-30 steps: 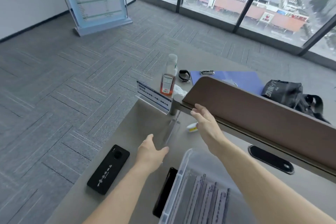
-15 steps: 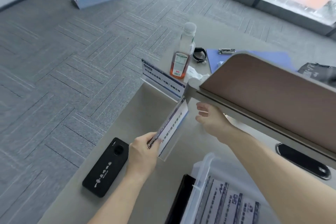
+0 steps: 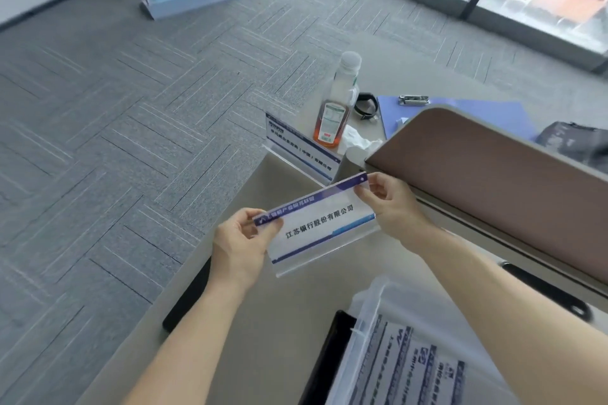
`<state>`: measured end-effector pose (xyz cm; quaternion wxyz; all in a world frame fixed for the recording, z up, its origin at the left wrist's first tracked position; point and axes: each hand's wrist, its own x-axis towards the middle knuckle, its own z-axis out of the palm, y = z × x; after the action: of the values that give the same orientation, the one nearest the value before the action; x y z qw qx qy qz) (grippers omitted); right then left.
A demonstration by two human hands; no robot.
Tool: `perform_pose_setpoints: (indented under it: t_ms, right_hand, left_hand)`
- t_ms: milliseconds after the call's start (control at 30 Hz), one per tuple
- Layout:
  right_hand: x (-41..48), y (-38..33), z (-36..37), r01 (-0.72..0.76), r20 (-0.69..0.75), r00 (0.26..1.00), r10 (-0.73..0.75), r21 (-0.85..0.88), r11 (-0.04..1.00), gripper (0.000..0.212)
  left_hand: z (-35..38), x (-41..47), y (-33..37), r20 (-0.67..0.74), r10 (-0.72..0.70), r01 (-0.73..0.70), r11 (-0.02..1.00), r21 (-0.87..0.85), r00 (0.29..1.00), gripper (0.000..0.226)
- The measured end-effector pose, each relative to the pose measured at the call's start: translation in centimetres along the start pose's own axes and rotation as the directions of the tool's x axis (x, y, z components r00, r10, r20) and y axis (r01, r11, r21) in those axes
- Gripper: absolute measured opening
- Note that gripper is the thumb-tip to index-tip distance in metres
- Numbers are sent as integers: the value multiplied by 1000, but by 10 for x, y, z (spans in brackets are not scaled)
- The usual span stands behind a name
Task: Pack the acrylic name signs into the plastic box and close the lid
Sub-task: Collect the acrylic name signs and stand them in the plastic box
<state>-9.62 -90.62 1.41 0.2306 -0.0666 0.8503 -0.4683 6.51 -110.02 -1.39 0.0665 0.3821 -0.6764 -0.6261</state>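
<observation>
Head view:
Left hand (image 3: 241, 248): it pinched the left end of the sign (image 3: 317, 223), thumb on the front.
Right hand (image 3: 393, 207): it pinched the sign's top right corner.
Sign: it was up in the air over the table (image 3: 286, 312), tilted, words facing the person.
Box (image 3: 368, 332): it sat open near the bottom, just below the sign, with more signs inside.
Second sign (image 3: 301, 149): it stood at the table's far edge, beside a bottle (image 3: 337, 108).

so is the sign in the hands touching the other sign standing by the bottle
Apart. The head view shows bare desk between the held sign and the standing sign beside the bottle.
</observation>
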Motion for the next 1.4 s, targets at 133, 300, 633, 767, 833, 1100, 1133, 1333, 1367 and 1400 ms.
perform_pose_setpoints:
  t_ms: [133, 300, 633, 767, 833, 1100, 1133, 1333, 1367, 1400]
  right_hand:
    - [-31, -30, -28, -21, -97, 994, 40, 186, 982, 19]
    - [-100, -63, -80, 31, -206, 976, 70, 450, 893, 19]
    - [-253, -48, -198, 178, -368, 928, 57, 574, 799, 16]
    - [-318, -8, -224, 289, -447, 890, -90, 401, 869, 16]
    - [-346, 10, -233, 276, -402, 904, -146, 287, 917, 20]
    - [-392, 79, -229, 76, -518, 853, -58, 13, 997, 41]
    - [-396, 86, -218, 36, -525, 851, 0, 59, 998, 53]
    - [-387, 139, -127, -294, -227, 892, 392, 367, 883, 15]
    - [-380, 147, -119, -356, -182, 873, 451, 394, 847, 30]
    - [-372, 157, -113, -412, -169, 843, 511, 407, 815, 47]
  left_hand:
    - [5, -12, 64, -105, 49, -61, 991, -116, 993, 25]
    - [13, -48, 140, 11, 185, -183, 977, -109, 983, 33]
    - [76, -176, 214, 300, 444, -481, 875, 60, 844, 28]
    - [115, -238, 205, 548, 596, -806, 491, 330, 587, 51]
    - [138, -273, 193, 743, 447, -844, 446, 298, 499, 42]
    - [172, -326, 119, 855, 41, -556, 775, 300, 518, 9]
    - [175, -326, 108, 833, 9, -528, 777, 343, 554, 9]
    - [203, -314, 40, 662, -120, -414, 694, 589, 740, 25]
    - [207, -312, 29, 620, -128, -387, 679, 623, 774, 34]
    - [212, -311, 18, 583, -130, -362, 671, 647, 802, 41]
